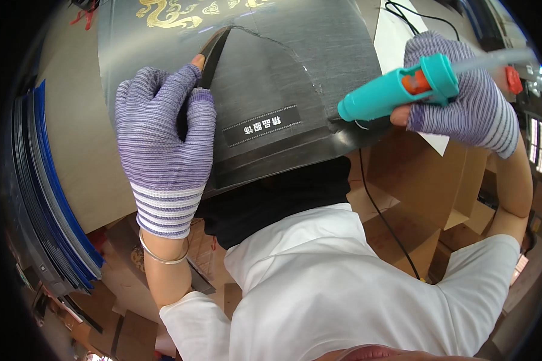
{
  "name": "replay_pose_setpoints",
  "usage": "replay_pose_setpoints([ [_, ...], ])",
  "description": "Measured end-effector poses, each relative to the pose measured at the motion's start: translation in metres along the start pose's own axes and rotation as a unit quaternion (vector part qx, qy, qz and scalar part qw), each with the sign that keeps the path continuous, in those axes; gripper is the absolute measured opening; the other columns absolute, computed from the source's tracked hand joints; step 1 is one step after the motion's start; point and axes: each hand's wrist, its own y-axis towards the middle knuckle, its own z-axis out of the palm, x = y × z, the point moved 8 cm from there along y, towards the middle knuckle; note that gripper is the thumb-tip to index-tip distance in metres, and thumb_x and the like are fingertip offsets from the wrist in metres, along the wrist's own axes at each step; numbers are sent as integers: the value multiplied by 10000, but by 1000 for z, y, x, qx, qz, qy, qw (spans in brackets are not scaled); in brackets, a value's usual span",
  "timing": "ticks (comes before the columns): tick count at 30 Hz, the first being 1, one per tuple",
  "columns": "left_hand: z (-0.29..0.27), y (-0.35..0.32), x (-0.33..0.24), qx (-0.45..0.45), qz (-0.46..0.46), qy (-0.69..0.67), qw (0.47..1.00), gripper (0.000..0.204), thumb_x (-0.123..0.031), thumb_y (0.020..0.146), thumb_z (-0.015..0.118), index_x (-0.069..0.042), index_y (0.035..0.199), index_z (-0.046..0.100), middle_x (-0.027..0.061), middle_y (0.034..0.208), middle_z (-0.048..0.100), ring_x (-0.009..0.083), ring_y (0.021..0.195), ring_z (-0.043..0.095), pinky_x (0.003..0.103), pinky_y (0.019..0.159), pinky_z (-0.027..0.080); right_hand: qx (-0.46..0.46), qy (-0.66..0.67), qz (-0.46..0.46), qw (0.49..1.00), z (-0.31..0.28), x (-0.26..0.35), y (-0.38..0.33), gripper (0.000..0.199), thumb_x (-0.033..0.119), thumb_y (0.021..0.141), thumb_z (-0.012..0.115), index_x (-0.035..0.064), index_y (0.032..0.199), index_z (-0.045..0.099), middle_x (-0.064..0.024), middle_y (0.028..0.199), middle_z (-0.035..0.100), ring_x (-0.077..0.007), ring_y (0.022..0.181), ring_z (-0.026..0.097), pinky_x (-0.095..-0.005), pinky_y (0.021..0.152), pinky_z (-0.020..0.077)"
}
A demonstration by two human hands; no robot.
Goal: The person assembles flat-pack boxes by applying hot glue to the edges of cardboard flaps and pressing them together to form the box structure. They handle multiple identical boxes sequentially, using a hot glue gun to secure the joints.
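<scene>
A teal hot glue gun [373,96] is gripped in my right hand [464,96]. A translucent glue stick [494,59] juts from its back end. Its dark nozzle touches or hovers just over a grey brushed-looking panel [271,78], near the panel's close right corner. From there a thin, shiny line of glue [304,63] curves up and leftward. My left hand [165,120] closes its thumb and fingers on a dark, narrow strip [215,57], whose tip meets the glue line's far end. Both hands wear purple-and-white striped gloves with bare fingertips.
Gold ornament [174,13] decorates the panel's far part, and a black printed label [262,126] lies near its close edge. Several blue and grey sheets [54,186] stand stacked at left. Cardboard boxes [421,174] sit below right, where a black cord [379,210] hangs.
</scene>
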Motion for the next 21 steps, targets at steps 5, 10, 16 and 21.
replay_pose_setpoints([
  [5, 0, 1, -1, -2, 9, 4, 1000, 221, -93, 806, 693, -10, 1009, 720, 115, 842, 556, 267, 820, 523, 384, 757, 465, 31, 45, 41, 998, 0, -23, 0, 407, 255, 733, 882, 30, 980, 649, -70, 935, 633, -193, 860, 642, -332, 750, 527],
  [10, -1, -1, -1, -6, 11, 3, 1000, 228, -97, 805, 696, -11, 1014, 723, 114, 839, 557, 264, 814, 520, 384, 757, 467, 18, -37, -39, 998, 0, 1, 4, 439, 292, 695, 903, 28, 928, 640, -66, 865, 608, -193, 788, 616, -335, 688, 506],
  [16, -2, -1, 0, -2, 6, 1, 1000, 232, -82, 798, 696, -13, 1017, 725, 115, 832, 557, 260, 801, 518, 380, 746, 467, 43, 52, 37, 997, 8, -5, 6, 405, 260, 687, 896, 31, 887, 629, -61, 830, 590, -185, 732, 585, -318, 629, 472],
  [21, -2, -1, -1, -10, 24, -4, 1000, 248, -69, 790, 692, -14, 1029, 725, 110, 817, 549, 258, 794, 511, 380, 741, 462, 72, 51, -12, 996, 5, -12, 13, 418, 249, 678, 899, 33, 891, 611, -38, 804, 578, -167, 708, 579, -307, 624, 472],
])
